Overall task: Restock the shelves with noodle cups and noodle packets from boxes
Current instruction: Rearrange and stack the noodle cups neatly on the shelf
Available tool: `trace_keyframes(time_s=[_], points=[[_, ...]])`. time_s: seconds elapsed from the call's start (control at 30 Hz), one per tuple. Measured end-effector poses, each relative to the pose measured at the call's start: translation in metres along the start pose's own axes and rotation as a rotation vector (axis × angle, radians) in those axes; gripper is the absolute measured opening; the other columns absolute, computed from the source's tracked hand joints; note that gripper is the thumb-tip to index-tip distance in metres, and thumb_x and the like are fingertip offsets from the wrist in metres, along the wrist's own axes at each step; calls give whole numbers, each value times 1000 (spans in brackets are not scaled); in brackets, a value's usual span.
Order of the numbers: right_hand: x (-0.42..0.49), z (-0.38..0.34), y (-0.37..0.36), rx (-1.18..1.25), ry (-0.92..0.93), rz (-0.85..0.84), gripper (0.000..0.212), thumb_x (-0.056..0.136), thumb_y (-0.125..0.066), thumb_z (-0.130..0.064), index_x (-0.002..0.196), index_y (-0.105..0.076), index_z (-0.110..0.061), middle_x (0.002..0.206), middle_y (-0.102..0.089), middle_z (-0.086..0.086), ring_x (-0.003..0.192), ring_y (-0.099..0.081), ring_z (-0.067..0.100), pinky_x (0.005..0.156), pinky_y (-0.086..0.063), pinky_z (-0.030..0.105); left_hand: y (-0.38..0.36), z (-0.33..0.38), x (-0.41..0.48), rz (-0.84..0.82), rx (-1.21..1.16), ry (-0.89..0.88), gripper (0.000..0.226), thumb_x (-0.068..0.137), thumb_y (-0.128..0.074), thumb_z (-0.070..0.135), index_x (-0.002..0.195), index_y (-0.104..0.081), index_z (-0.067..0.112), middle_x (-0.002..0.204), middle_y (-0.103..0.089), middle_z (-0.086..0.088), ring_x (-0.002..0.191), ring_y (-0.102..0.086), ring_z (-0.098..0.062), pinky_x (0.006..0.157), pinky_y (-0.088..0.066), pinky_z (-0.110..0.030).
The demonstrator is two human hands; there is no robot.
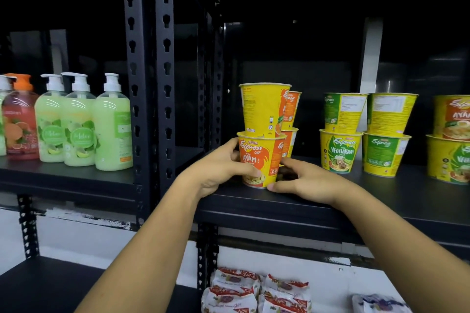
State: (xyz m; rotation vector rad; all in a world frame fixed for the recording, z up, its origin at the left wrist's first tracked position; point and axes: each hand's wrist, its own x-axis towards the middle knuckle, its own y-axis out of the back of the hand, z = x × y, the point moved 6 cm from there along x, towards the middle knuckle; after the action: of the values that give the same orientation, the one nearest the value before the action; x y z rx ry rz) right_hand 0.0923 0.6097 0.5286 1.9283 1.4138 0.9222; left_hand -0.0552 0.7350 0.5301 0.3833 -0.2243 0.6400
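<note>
Black metal shelf (254, 202) bears a lower Ayam noodle cup (262, 160), an upper cup (264, 109) stacked on it, near the front edge. Left hand (221, 169) and right hand (311, 181) grip the lower one, fingers curled round it.

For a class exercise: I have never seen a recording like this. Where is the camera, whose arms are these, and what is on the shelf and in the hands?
No machine here: a person wears a camera on the head, so you look along their own arms. The left hand and right hand both hold the lower noodle cup of a stack of two standing on the black shelf; the upper cup sits on it. Further right stand stacked vegetarian cups. On the rack to the left are pump soap bottles. Noodle packets lie on the shelf below.
</note>
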Motion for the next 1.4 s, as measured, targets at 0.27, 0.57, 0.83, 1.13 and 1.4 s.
trace_keyframes(time_s=[0.27, 0.57, 0.83, 1.13, 1.4], points=[[0, -1, 2, 23, 2, 12, 51, 87, -78, -44, 130, -53, -53, 138, -58, -21, 127, -52, 6, 111, -36, 32, -3, 3, -2, 28, 68, -19, 82, 72, -92, 9, 140, -50, 25, 123, -71, -3, 109, -72, -14, 99, -57, -36], [0, 1, 1, 28, -10, 1, 60, 85, -79, -45, 139, -53, -45, 140, -58, -18, 128, -52, 8, 113, -37, 36, -5, 3, -1, 60, 181, 14, 80, 70, -95, 28, 134, -47, 27, 118, -70, 4, 106, -70, -9, 89, -57, -27], [-3, -4, -1, -10, -14, -26, 51, 90, -73, -44, 138, -55, -44, 137, -59, -18, 122, -54, 6, 102, -38, 29, -5, 3, -2, 72, 236, 6, 92, 64, -98, 40, 137, -42, 32, 119, -71, 9, 107, -70, -7, 100, -56, -36], [2, 6, 4, 199, 14, 23, 42, 86, -76, -16, 122, -66, -37, 120, -71, -16, 116, -63, 6, 104, -44, 29, -7, 4, -2, 37, 213, -27, 88, 68, -97, 29, 139, -45, 35, 121, -70, 14, 108, -69, -2, 98, -55, -32], [4, 19, 26, 446, 20, 370, 36, 97, -67, -24, 133, -63, -24, 115, -74, -5, 114, -67, 13, 105, -48, 35, -7, 4, -1, 52, 193, -24, 85, 68, -97, 25, 136, -47, 34, 120, -71, 12, 107, -70, -5, 99, -56, -35]])
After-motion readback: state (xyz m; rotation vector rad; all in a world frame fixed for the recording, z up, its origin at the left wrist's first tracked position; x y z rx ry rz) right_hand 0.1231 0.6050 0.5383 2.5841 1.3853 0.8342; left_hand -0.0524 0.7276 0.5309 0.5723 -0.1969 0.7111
